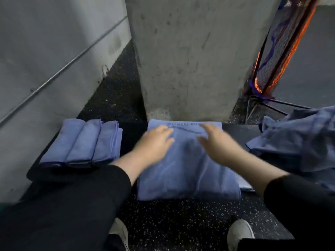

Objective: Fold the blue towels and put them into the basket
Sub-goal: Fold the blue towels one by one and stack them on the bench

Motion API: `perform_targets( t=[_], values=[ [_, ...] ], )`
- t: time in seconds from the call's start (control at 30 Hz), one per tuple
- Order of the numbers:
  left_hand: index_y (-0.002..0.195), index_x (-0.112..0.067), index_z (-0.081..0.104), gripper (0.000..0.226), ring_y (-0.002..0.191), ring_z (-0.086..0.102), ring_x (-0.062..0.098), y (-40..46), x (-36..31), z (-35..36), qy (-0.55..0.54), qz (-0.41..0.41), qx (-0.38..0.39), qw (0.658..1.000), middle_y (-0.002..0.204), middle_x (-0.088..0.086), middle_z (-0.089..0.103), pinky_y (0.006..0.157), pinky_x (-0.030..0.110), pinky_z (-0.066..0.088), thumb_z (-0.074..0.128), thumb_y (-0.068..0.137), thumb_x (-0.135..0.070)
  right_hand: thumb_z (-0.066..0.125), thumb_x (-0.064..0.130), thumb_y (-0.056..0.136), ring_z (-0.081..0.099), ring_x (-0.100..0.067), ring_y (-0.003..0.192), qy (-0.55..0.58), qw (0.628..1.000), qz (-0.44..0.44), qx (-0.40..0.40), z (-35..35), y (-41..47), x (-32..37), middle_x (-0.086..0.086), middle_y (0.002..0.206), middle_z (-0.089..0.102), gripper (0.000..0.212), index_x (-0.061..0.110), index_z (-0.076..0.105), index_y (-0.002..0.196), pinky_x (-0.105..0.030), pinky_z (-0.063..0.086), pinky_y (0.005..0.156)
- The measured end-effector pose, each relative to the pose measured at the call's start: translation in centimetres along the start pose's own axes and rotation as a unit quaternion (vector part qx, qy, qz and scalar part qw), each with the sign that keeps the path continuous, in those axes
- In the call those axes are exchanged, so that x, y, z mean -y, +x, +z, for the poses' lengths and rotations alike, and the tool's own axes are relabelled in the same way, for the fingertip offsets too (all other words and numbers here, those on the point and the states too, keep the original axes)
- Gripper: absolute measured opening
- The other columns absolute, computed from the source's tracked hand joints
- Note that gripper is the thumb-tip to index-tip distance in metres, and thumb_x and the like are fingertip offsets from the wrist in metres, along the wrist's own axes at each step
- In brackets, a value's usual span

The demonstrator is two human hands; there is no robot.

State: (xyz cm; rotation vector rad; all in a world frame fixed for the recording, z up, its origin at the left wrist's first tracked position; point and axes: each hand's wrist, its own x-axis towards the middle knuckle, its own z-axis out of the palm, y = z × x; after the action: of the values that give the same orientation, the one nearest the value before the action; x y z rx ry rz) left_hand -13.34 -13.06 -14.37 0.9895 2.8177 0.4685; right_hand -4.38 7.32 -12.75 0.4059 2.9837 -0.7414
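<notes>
Blue towel [186,171] lies flat, partly folded, at the worktop's [241,131] front edge. Left hand [154,142] and right hand [215,140] rest flat-fingered on it; both are blurred, and its printing is illegible.

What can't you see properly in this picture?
- Fingers of the left hand and right hand: motion-blurred in the head view, so their touch on the spread towel is unclear.
- Printed text on that towel: too blurred to read.
- Unfolded towel pile: cut off by the right edge.
- Basket: not clearly identifiable; only orange-and-blue netting shows.
</notes>
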Motion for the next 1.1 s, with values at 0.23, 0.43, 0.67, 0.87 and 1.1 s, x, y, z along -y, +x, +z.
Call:
perform_targets(
  t=[0.23, 0.43, 0.67, 0.87, 1.1],
  values=[
    [0.162, -0.027, 0.0, 0.063, 0.153, -0.015, 0.009, -0.9, 1.8, 4.8, 0.089, 0.024, 0.123, 0.988, 0.168, -0.008, -0.012, 0.125, 0.044, -0.005, 0.019, 0.107, -0.052, 0.028, 0.053, 0.105, -0.008, -0.019, 0.155, -0.138, 0.987, -0.005, 0.077, 5.8, -1.4, -4.0, -0.001, 0.168, -0.01, 0.073, 0.015, 0.001, 0.161, -0.043, 0.0, 0.125],
    [0.162, -0.025, -0.001, 0.063, 0.154, -0.014, 0.01, 2.1, 2.4, 5.1, 0.094, 0.017, 0.11, 0.989, 0.168, -0.007, -0.013, 0.125, 0.045, -0.005, 0.015, 0.107, -0.051, 0.02, 0.056, 0.104, -0.008, -0.017, 0.155, -0.155, 0.987, -0.017, 0.05, 5.7, 1.7, -5.4, 0.003, 0.168, -0.008, 0.072, 0.018, 0.002, 0.161, -0.042, -0.003, 0.125],
    [0.162, -0.021, 0.007, 0.063, 0.155, -0.01, 0.015, 3.8, 1.5, 4.6, 0.109, 0.005, 0.11, 0.988, 0.169, -0.001, -0.008, 0.125, 0.048, -0.004, 0.02, 0.108, -0.05, 0.03, 0.051, 0.105, 0.0, -0.015, 0.155, -0.119, 0.991, -0.046, 0.038, 5.2, 3.5, -6.5, 0.005, 0.168, 0.003, 0.065, 0.023, 0.013, 0.16, -0.042, 0.0, 0.125],
    [0.159, -0.022, 0.025, 0.057, 0.155, 0.004, 0.014, -0.4, -0.4, 5.1, 0.07, 0.096, 0.061, 0.991, 0.169, 0.001, 0.007, 0.125, 0.038, 0.004, 0.031, 0.107, -0.046, 0.044, 0.046, 0.1, 0.061, -0.025, 0.096, -0.068, 0.96, -0.266, -0.056, 3.9, -1.3, -6.0, 0.003, 0.106, 0.063, 0.03, 0.023, 0.064, 0.106, -0.045, 0.048, 0.084],
    [0.161, -0.031, 0.005, 0.065, 0.151, -0.017, 0.003, -7.1, 1.1, 5.1, 0.11, 0.142, 0.129, 0.975, 0.167, -0.01, -0.01, 0.124, 0.035, -0.011, 0.018, 0.103, -0.059, 0.058, 0.053, 0.092, 0.056, -0.015, 0.107, -0.069, 0.952, -0.296, 0.023, 5.0, -6.6, -8.4, 0.01, 0.12, 0.055, 0.033, 0.028, 0.063, 0.114, -0.037, 0.049, 0.093]
  ],
)
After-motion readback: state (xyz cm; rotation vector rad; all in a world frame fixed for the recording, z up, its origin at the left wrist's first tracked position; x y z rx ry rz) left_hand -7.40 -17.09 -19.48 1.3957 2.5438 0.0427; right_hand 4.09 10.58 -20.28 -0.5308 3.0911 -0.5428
